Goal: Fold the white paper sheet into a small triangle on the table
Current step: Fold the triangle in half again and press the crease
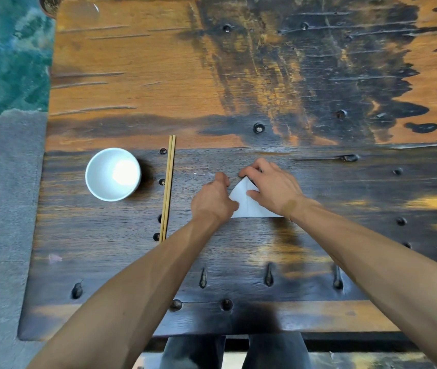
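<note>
The white paper sheet (246, 203) lies on the dark wooden table (238, 249) as a folded triangle, its point away from me and its straight edge toward me. My left hand (213, 199) rests on the triangle's left side, fingers curled, covering that corner. My right hand (270, 186) presses on the right side, its fingertips at the top point and its thumb on the paper's middle. The right corner is partly hidden under my wrist.
A white bowl (113, 173) stands at the left of the table. Beside it, a pair of wooden chopsticks (167, 187) lies lengthwise. Metal studs dot the tabletop. The table's left edge borders a grey floor and a green rug (12, 54).
</note>
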Available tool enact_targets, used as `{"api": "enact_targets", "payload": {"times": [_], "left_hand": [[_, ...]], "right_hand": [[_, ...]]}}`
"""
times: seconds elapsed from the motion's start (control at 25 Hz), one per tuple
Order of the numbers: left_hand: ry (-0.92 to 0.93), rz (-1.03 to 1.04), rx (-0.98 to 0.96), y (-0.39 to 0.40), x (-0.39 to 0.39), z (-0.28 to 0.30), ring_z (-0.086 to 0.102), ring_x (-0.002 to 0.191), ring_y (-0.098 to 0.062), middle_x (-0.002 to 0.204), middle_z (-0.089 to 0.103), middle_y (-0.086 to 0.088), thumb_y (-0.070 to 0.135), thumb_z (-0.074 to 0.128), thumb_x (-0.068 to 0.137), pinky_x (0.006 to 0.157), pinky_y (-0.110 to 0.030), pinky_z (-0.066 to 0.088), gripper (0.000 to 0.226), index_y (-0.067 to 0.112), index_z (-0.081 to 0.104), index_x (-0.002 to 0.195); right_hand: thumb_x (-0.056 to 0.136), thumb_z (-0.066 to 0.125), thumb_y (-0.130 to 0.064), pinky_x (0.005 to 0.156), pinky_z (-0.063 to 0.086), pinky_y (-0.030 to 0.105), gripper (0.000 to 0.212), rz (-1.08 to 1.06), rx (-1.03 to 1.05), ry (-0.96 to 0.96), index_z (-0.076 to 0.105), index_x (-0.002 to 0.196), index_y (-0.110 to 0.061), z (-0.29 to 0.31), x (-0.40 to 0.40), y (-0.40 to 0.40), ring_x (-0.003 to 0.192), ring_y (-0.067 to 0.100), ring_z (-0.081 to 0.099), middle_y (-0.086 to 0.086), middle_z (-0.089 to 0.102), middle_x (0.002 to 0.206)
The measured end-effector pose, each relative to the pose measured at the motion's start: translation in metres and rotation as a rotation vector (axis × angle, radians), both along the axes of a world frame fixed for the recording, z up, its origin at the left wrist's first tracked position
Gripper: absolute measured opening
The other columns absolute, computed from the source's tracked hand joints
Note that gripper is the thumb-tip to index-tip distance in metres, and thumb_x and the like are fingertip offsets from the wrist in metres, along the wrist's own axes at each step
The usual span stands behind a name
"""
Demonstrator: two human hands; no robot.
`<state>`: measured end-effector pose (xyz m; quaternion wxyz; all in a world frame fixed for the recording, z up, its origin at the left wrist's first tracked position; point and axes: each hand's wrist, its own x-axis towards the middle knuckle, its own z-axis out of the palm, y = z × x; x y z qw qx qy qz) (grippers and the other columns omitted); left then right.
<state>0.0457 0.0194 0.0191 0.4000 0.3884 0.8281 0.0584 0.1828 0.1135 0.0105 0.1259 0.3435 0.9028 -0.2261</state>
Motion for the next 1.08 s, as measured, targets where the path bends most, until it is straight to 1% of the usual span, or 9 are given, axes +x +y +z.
{"api": "enact_targets", "payload": {"times": [0.12,0.2,0.28,0.4,0.48,0.68,0.8,0.92,1.08], "left_hand": [[-0.100,0.077,-0.085,0.002,0.001,-0.001,0.060,0.083,-0.023,0.086,0.064,0.000,0.023,0.069,0.078,0.071,-0.033,0.050,0.018,0.021,0.056,0.089],[-0.183,0.146,-0.093,0.002,0.000,-0.002,0.057,0.077,-0.022,0.078,0.061,0.001,0.023,0.066,0.079,0.067,-0.032,0.047,0.013,0.019,0.054,0.076],[-0.275,0.272,-0.083,0.003,-0.003,-0.001,0.056,0.073,-0.021,0.076,0.060,0.001,0.026,0.065,0.080,0.062,-0.030,0.043,0.016,0.020,0.052,0.073],[-0.440,0.491,-0.075,0.004,-0.010,-0.001,0.059,0.065,-0.022,0.078,0.066,-0.006,0.026,0.064,0.082,0.052,-0.025,0.040,0.014,0.021,0.052,0.077],[-0.434,0.461,-0.082,0.003,-0.012,-0.002,0.058,0.061,-0.020,0.076,0.066,-0.006,0.024,0.065,0.083,0.049,-0.023,0.038,0.013,0.020,0.053,0.080],[-0.132,0.110,-0.005,0.004,-0.026,-0.002,0.058,0.083,-0.024,0.090,0.064,-0.004,0.017,0.058,0.086,0.067,-0.029,0.042,0.007,0.021,0.057,0.091],[0.057,-0.138,0.057,0.013,-0.036,0.002,0.060,0.093,-0.031,0.103,0.064,-0.008,0.012,0.051,0.088,0.075,-0.036,0.045,0.022,0.021,0.061,0.104],[0.335,-0.436,0.130,0.025,-0.043,0.007,0.059,0.101,-0.030,0.113,0.058,-0.007,0.013,0.051,0.090,0.089,-0.044,0.037,0.029,0.026,0.063,0.114],[0.525,-0.608,0.254,0.024,-0.045,0.008,0.055,0.104,-0.027,0.111,0.057,-0.004,0.013,0.053,0.091,0.084,-0.040,0.032,0.027,0.025,0.062,0.113]], "right_hand": [[0.087,0.068,-0.028,0.078,0.038,0.033,0.044,-0.040,0.005,0.048,0.050,0.127,-0.028,-0.002,0.002,0.000,0.110,0.022,0.048,-0.002,0.046,0.123],[0.081,0.072,-0.025,0.079,0.041,0.036,0.042,-0.056,0.096,0.101,0.053,0.119,-0.023,-0.001,0.004,-0.006,0.104,0.024,0.049,0.000,0.048,0.116],[0.077,0.070,-0.023,0.080,0.041,0.038,0.039,-0.017,0.170,0.155,0.055,0.113,-0.020,0.001,0.004,-0.014,0.100,0.026,0.049,0.001,0.052,0.110],[0.074,0.063,-0.030,0.083,0.040,0.039,0.050,0.082,0.117,0.150,0.054,0.122,-0.018,0.002,0.006,-0.025,0.106,0.025,0.047,0.001,0.053,0.117],[0.077,0.061,-0.040,0.086,0.039,0.039,0.058,0.117,0.088,0.094,0.051,0.130,-0.019,0.000,0.007,-0.030,0.111,0.023,0.045,0.000,0.051,0.124],[0.090,0.052,-0.041,0.091,0.045,0.040,0.048,0.071,0.074,0.035,0.053,0.132,-0.018,0.000,0.006,-0.031,0.112,0.025,0.051,0.001,0.053,0.126],[0.094,0.044,-0.036,0.079,0.050,0.036,0.040,0.121,0.030,0.031,0.057,0.129,-0.020,0.002,0.005,-0.035,0.103,0.024,0.060,0.001,0.056,0.120],[0.093,0.050,-0.028,0.076,0.052,0.036,0.037,0.156,0.070,0.087,0.060,0.128,-0.020,0.007,0.005,-0.035,0.102,0.024,0.059,-0.001,0.062,0.117],[0.086,0.059,-0.021,0.078,0.046,0.039,0.034,0.165,0.203,0.065,0.065,0.119,-0.015,0.006,0.009,-0.028,0.100,0.027,0.053,0.002,0.061,0.115]]}}
